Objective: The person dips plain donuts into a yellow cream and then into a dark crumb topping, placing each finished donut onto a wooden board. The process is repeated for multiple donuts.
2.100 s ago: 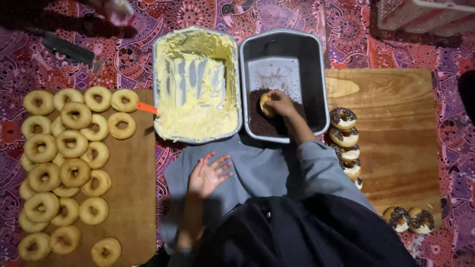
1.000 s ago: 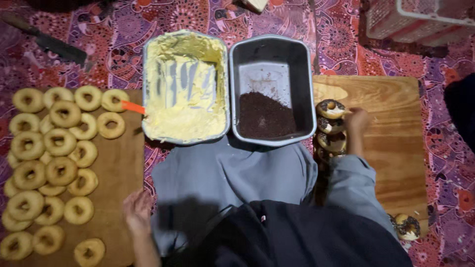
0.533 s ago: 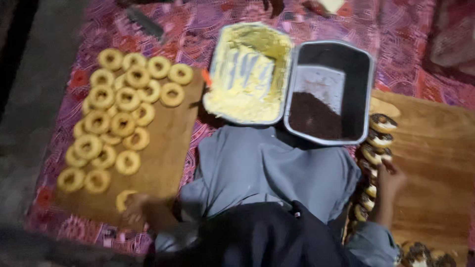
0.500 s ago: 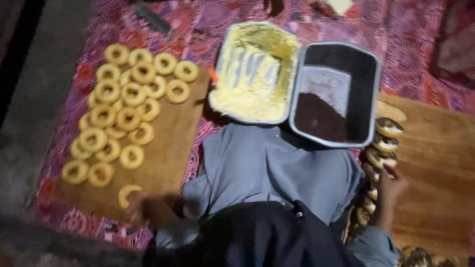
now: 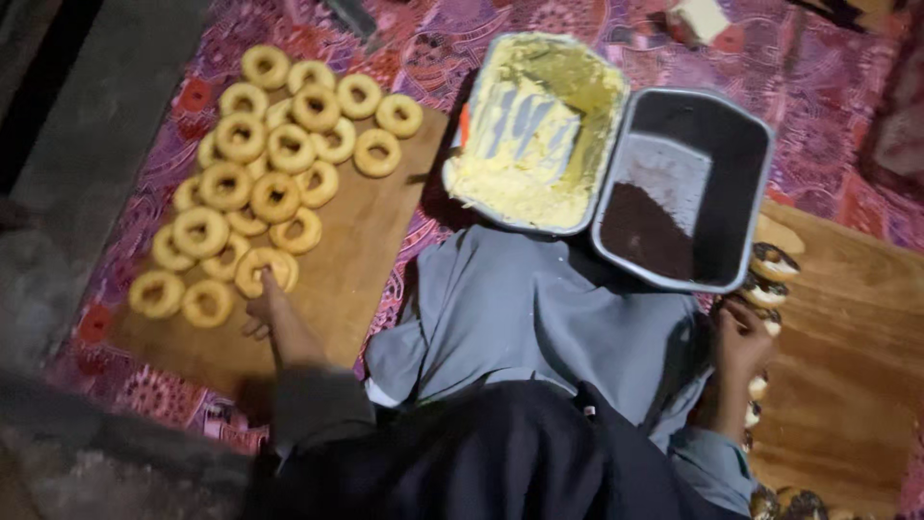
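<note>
Left hand [image 5: 274, 313] reaching onto a plain ring [image 5: 267, 269].
Its fingers are touching it, grip unclear; right hand [image 5: 739, 332] is curling loosely beside the coated rings [image 5: 770, 274].

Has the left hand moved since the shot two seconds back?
Yes. The left hand left the grey lap cloth and went out to the left wooden board, where its fingers now touch a plain ring.

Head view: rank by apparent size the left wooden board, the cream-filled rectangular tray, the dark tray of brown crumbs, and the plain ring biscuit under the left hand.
1. Left wooden board.
2-3. Cream-filled rectangular tray and dark tray of brown crumbs: look alike, not ranked.
4. Plain ring biscuit touched by the left hand.
</note>
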